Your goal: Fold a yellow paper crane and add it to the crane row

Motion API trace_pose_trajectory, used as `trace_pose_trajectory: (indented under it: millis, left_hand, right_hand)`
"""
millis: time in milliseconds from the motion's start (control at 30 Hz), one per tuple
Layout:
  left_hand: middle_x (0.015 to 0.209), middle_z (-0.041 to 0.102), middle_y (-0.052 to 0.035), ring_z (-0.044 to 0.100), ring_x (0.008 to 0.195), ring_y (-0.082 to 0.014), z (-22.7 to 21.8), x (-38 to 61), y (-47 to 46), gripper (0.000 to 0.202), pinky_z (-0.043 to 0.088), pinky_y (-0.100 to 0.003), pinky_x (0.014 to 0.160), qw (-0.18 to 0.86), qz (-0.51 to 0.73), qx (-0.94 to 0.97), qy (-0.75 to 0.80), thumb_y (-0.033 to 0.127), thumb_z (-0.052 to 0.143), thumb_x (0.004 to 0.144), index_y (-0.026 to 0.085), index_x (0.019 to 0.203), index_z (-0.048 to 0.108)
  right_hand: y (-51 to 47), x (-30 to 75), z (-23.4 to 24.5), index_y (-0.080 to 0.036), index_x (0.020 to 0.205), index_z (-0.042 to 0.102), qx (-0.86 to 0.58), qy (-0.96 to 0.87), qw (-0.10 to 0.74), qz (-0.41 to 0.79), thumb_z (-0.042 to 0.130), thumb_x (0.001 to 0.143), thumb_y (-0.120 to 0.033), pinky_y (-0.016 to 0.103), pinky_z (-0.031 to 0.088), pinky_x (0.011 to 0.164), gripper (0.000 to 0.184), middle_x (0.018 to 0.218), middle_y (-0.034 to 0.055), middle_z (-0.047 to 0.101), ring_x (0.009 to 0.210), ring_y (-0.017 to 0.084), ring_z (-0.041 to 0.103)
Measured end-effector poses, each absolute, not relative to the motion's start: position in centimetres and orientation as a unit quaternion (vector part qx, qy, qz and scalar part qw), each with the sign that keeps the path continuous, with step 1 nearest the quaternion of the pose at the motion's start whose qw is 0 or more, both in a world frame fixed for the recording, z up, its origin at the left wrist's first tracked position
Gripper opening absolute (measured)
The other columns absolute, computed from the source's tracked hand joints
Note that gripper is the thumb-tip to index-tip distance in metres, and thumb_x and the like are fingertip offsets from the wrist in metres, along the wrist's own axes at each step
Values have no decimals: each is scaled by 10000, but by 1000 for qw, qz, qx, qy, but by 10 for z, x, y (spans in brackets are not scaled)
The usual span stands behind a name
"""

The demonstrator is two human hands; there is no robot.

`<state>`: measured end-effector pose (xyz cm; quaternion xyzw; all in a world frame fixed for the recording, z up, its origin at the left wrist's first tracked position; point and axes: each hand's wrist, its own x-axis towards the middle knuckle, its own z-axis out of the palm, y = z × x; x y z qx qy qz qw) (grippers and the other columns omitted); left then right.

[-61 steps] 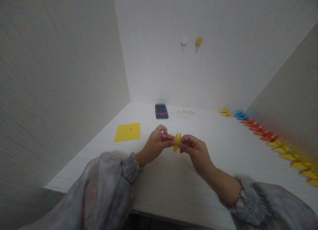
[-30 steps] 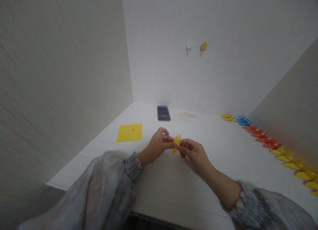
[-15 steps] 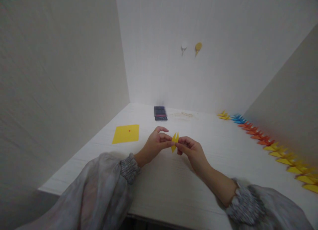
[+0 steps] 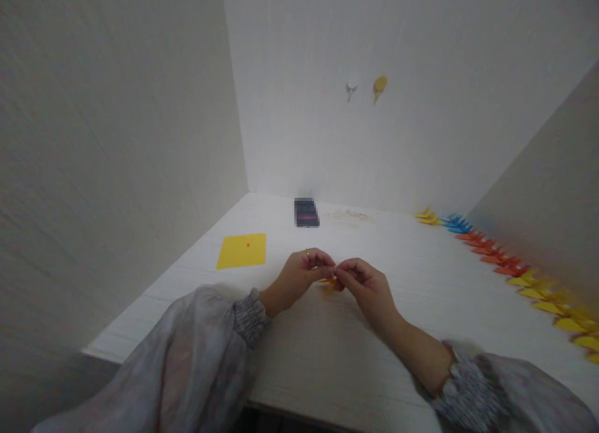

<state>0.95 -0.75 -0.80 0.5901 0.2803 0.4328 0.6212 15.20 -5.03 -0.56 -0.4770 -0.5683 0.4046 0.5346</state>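
Note:
A small folded yellow paper piece (image 4: 329, 286) shows blurred below my fingertips, over the middle of the white table; most of it is hidden. My left hand (image 4: 305, 274) pinches it from the left, thumb and forefinger together, a gold ring on one finger. From the right, my right hand (image 4: 367, 282) is closed on the same piece, its fingertips meeting those of the left. A flat sheet of yellow paper (image 4: 241, 252) with a small red dot lies to the left of my hands.
Along the right wall runs a row of folded paper cranes: yellow (image 4: 556, 307), red (image 4: 493, 255) and blue (image 4: 456, 223). A dark phone (image 4: 306, 213) lies near the back wall, which carries a white hook (image 4: 351, 87) and a yellow hook (image 4: 380, 85). Walls enclose the table (image 4: 421, 277).
The folded yellow piece has turned from upright, with two points up, to hanging below my fingertips. My left fingers have curled in toward the right hand. The view has shifted slightly.

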Motion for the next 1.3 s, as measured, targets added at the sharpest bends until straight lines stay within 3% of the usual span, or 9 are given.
trace_pose_trajectory:
  millis: [200,300,433,600,767,1033,1167,1300]
  left_hand:
    - [694,564,-8,521,646,-93,-8,8,-3,222,430,-244,622,588,471,569,329,250,633,636,125,793,538]
    - [678,555,-6,510,626,-89,-9,6,0,218,420,-244,621,570,469,580,345,266,622,644,125,789,543]
    - [659,539,5,491,596,-81,-13,4,1,239,394,-226,593,526,447,624,367,313,613,646,132,795,565]
    - [604,527,15,421,497,-66,-19,2,3,241,327,-203,490,440,381,705,405,362,594,648,148,760,600]
    - [601,525,12,441,515,-77,-21,3,3,238,341,-207,500,408,331,744,413,355,604,630,149,750,614]
    - [689,534,15,480,577,-72,-23,8,4,367,384,-207,540,515,362,697,343,322,682,566,151,835,500]
    - [665,549,10,512,576,-76,-19,10,1,344,406,-228,572,603,356,640,315,281,656,610,136,884,507]
    - [693,588,-10,553,593,-86,-12,8,-2,297,420,-240,605,648,378,580,318,277,674,595,123,801,526]
  right_hand:
    - [-39,167,-6,-171,719,547,-497,-529,595,344,585,698,-278,225,400,523,115,518,-34,537,494,96,498]
    - [-31,177,-9,-165,704,546,-521,-533,587,314,570,699,-276,235,400,540,114,531,-29,526,511,101,492]
    - [-27,180,-13,-160,713,569,-540,-610,512,273,535,707,-260,266,410,602,105,654,14,572,623,134,520]
    - [-28,175,-20,-166,800,604,-553,-714,375,210,516,652,-123,291,411,664,179,799,48,608,742,163,530]
    - [-27,171,-25,-162,681,607,-566,-743,305,185,546,654,-175,297,405,627,69,707,46,590,692,175,524]
    - [-31,171,-13,-178,731,574,-517,-650,454,322,542,711,-272,263,428,588,102,694,20,610,632,141,546]
    - [-33,169,-15,-190,799,576,-473,-642,493,347,587,698,-285,276,444,652,139,755,24,614,693,145,565]
    - [-35,168,-15,-203,879,563,-430,-658,521,334,611,695,-276,299,437,739,203,839,33,597,787,154,553]
